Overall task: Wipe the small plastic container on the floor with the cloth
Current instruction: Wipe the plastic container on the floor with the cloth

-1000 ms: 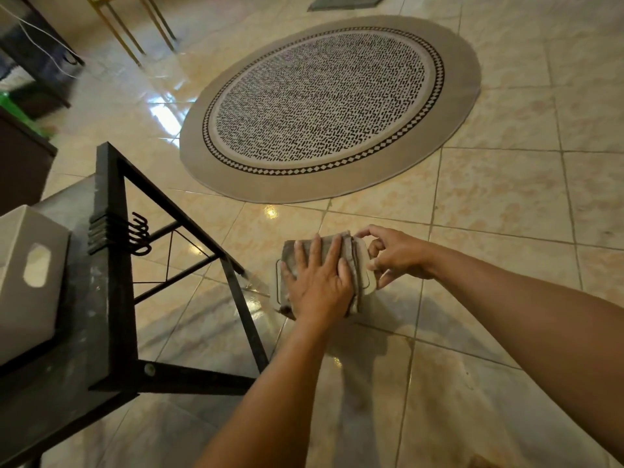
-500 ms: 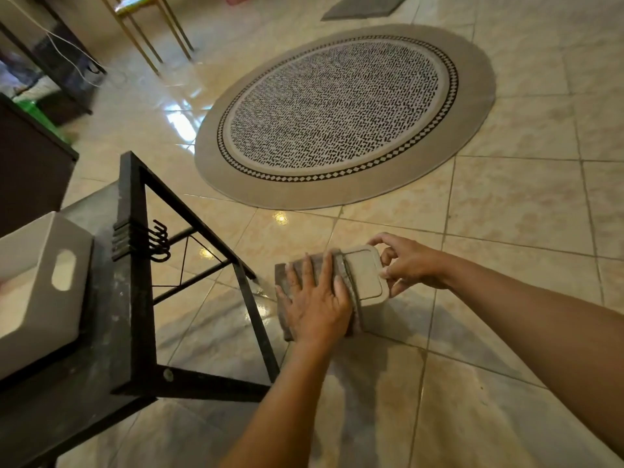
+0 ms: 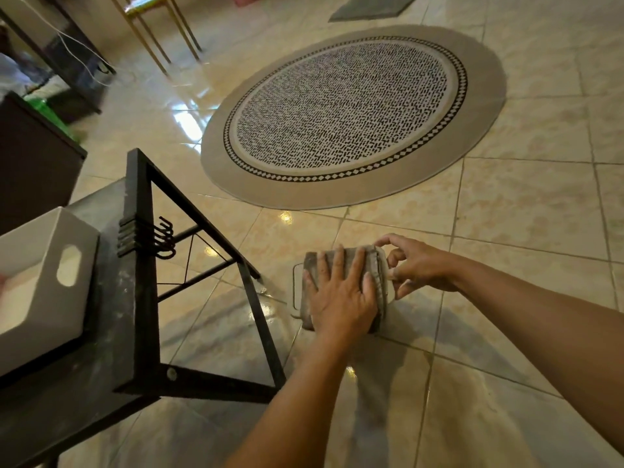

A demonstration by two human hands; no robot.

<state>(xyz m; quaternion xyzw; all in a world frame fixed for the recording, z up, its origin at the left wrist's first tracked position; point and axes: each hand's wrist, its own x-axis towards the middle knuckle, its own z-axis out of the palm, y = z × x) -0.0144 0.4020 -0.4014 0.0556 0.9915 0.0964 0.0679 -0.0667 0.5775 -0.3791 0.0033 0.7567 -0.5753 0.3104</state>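
We see the small plastic container (image 3: 296,285) on the tiled floor (image 3: 506,214), mostly hidden under a grey cloth (image 3: 374,265). Our left hand (image 3: 337,295) lies flat and spread on the cloth, pressing it onto the container. Our right hand (image 3: 418,265) sits just beside it, fingers curled around the container's right end. A black metal frame (image 3: 141,265) stands to the left.

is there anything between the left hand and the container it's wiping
Only the cloth: the left hand presses flat on it, and it covers most of the container. The right hand steadies the container's right end.
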